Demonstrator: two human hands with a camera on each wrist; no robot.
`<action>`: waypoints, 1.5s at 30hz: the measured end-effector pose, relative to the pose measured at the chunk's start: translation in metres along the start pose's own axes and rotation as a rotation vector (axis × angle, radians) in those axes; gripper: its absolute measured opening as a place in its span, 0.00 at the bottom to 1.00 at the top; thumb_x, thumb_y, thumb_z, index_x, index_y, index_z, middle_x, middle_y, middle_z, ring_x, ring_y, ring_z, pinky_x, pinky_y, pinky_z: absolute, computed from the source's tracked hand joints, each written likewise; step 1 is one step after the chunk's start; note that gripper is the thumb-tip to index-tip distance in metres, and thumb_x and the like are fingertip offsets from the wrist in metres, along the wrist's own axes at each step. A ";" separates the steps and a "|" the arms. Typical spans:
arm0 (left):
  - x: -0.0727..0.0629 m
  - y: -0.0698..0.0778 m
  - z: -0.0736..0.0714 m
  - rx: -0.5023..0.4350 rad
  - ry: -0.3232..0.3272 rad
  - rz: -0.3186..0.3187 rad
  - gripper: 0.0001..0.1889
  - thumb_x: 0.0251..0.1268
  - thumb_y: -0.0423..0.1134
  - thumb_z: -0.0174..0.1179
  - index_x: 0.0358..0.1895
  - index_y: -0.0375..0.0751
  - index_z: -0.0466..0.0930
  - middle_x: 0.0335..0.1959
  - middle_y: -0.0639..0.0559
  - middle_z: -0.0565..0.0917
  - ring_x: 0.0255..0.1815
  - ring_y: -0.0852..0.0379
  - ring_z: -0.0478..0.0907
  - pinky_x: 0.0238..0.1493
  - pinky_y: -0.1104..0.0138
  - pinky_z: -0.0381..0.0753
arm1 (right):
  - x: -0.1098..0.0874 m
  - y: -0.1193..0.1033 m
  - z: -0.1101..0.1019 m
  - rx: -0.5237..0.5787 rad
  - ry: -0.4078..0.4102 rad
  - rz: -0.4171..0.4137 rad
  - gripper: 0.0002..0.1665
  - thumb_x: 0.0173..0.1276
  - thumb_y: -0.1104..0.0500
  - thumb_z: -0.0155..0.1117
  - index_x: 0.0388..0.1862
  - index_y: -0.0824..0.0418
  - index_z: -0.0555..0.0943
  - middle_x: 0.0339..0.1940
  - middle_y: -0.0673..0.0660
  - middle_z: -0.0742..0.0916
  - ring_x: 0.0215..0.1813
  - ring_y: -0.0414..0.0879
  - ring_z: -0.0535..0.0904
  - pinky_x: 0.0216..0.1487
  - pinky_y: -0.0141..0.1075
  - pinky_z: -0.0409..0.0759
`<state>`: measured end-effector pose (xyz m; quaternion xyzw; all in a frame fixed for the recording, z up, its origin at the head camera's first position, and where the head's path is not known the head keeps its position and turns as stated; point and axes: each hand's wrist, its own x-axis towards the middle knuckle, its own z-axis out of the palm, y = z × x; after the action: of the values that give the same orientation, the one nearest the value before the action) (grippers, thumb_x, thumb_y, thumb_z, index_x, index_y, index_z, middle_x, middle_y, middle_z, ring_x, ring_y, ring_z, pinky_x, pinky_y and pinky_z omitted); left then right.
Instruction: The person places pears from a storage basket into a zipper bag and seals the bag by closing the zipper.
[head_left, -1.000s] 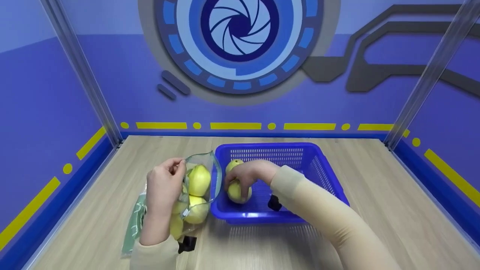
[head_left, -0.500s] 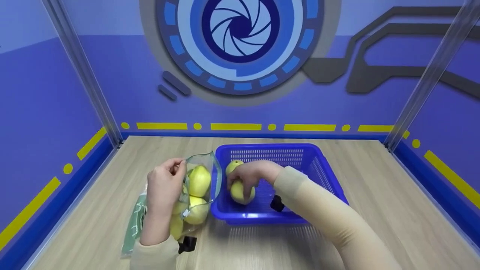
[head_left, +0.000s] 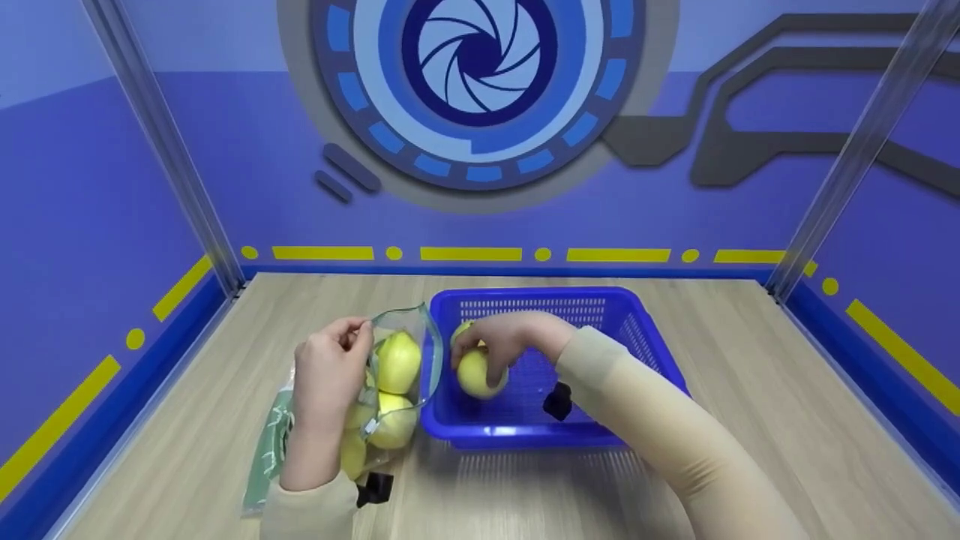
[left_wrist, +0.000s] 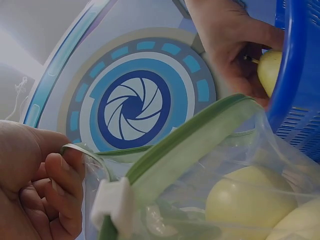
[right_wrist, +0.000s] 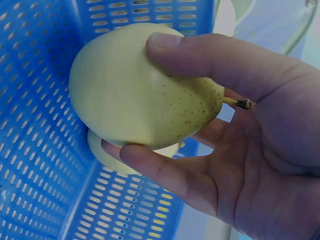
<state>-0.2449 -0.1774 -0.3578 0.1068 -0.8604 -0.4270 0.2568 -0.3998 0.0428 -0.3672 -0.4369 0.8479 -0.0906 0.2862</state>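
In the head view my right hand [head_left: 501, 341] reaches into the blue basket [head_left: 559, 430] and grips a yellow-green pear [head_left: 478, 376]. The right wrist view shows the thumb and fingers round this pear [right_wrist: 135, 85], its stem toward the palm. A second pear [right_wrist: 112, 154] lies behind it in the basket, mostly hidden in the head view. To the left, my left hand [head_left: 330, 375] pinches the green-edged mouth of a clear zip bag [head_left: 433, 360], holding it open. Several pears [head_left: 397, 361] sit inside the bag. A white slider [left_wrist: 112, 204] shows on its zip in the left wrist view.
The bag's green printed part [head_left: 268, 450] lies on the wooden table [head_left: 787, 420] left of my left forearm. The basket's left rim stands right beside the bag's mouth. Blue-purple walls [head_left: 525, 225] enclose the table at the back and sides.
My right hand and the pear in it shifted slightly right, then a little up and back within the basket. The left hand and the bag stay in place.
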 end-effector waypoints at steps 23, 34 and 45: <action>0.000 0.001 0.002 -0.005 0.013 0.024 0.11 0.73 0.37 0.60 0.44 0.34 0.90 0.22 0.50 0.79 0.20 0.60 0.68 0.22 0.72 0.65 | -0.030 -0.007 -0.012 0.169 0.165 -0.128 0.33 0.55 0.66 0.78 0.61 0.45 0.83 0.59 0.48 0.84 0.53 0.45 0.77 0.51 0.37 0.81; 0.000 -0.001 0.001 -0.001 0.011 0.015 0.12 0.74 0.38 0.59 0.45 0.34 0.90 0.22 0.50 0.78 0.19 0.59 0.68 0.20 0.72 0.64 | -0.036 -0.006 0.001 0.323 0.271 -0.158 0.34 0.58 0.62 0.79 0.61 0.38 0.82 0.63 0.46 0.82 0.56 0.49 0.78 0.57 0.44 0.82; 0.000 0.000 0.002 -0.006 0.028 0.029 0.11 0.73 0.37 0.60 0.43 0.34 0.90 0.22 0.50 0.79 0.20 0.60 0.68 0.22 0.72 0.65 | -0.037 -0.019 0.009 0.528 0.386 -0.173 0.35 0.57 0.63 0.79 0.62 0.41 0.82 0.66 0.49 0.81 0.58 0.50 0.78 0.53 0.42 0.83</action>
<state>-0.2460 -0.1764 -0.3591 0.0995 -0.8568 -0.4242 0.2756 -0.3650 0.0617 -0.3515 -0.3928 0.7937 -0.4119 0.2149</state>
